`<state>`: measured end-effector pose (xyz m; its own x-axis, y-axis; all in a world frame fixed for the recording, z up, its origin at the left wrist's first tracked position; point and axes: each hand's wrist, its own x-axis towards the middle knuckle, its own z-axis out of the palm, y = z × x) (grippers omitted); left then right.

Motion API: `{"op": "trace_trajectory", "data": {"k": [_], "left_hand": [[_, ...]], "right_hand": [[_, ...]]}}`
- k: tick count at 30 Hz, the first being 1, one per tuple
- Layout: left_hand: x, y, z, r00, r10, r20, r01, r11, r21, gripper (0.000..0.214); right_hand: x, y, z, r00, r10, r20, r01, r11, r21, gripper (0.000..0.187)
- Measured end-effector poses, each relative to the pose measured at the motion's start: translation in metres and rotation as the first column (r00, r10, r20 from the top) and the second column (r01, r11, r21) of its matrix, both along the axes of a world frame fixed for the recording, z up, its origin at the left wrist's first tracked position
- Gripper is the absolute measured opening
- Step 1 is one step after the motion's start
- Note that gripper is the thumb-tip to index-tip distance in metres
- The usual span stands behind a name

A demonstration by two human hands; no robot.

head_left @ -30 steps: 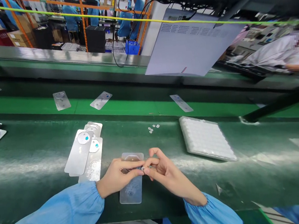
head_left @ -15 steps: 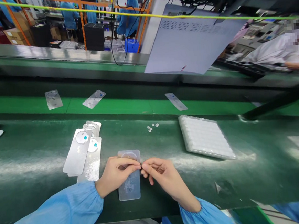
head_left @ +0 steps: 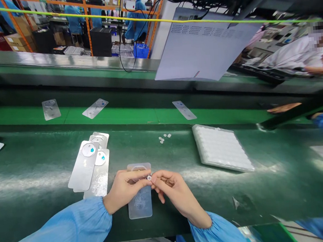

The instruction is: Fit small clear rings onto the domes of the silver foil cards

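Note:
A tiny white ring point(head_left: 149, 178) with a dark centre sits between the fingertips of both hands. My left hand point(head_left: 129, 185) pinches it from the left, thumb and forefinger closed. From the right, my right hand point(head_left: 171, 187) touches it with thumb and forefinger pressed together. Beneath the hands a translucent rectangular plate point(head_left: 140, 208) lies flat on the green work surface; my left fingers cover part of its upper end. Left of it is a stack of silvery plates point(head_left: 83, 168) with round cut-outs and blue marks.
Several small white rings point(head_left: 161, 139) lie beyond the hands. A clear tray of white pieces point(head_left: 222, 148) stands to the right. On the green belt point(head_left: 133, 117) lie a few thin plates point(head_left: 95, 108). Another person's hand point(head_left: 285, 108) reaches over the belt at right.
The white ring now shows between my fingertips, where it was barely visible before. Plates on the belt have shifted left. Other people's hands have appeared at the left and right edges.

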<state>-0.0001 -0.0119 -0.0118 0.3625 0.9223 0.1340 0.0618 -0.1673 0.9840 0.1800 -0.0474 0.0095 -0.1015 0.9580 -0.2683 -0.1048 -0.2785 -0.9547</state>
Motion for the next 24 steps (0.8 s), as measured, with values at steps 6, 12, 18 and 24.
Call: {"op": "trace_trajectory", "data": {"k": [6,12,18,24], "left_hand": [[0.000,0.000,0.005,0.999,-0.041,0.008,0.041,0.999,0.017,0.014],[0.000,0.000,0.007,0.998,-0.053,-0.026,0.053,0.998,-0.023,0.019],[-0.002,-0.001,0.006,0.995,-0.046,-0.087,0.046,0.999,0.007,0.052],[-0.003,-0.005,0.006,0.996,-0.071,-0.062,0.067,0.996,-0.056,0.074]], "right_hand": [[0.006,0.000,0.005,0.971,0.048,0.235,-0.063,0.996,0.057,0.044],[0.006,0.002,0.010,0.962,0.026,0.272,-0.040,0.998,0.047,0.038],[-0.003,0.003,0.004,0.964,-0.131,0.233,0.101,0.985,0.137,0.029],[-0.015,0.004,0.001,0.948,-0.206,0.244,0.155,0.965,0.211,0.024]]}}
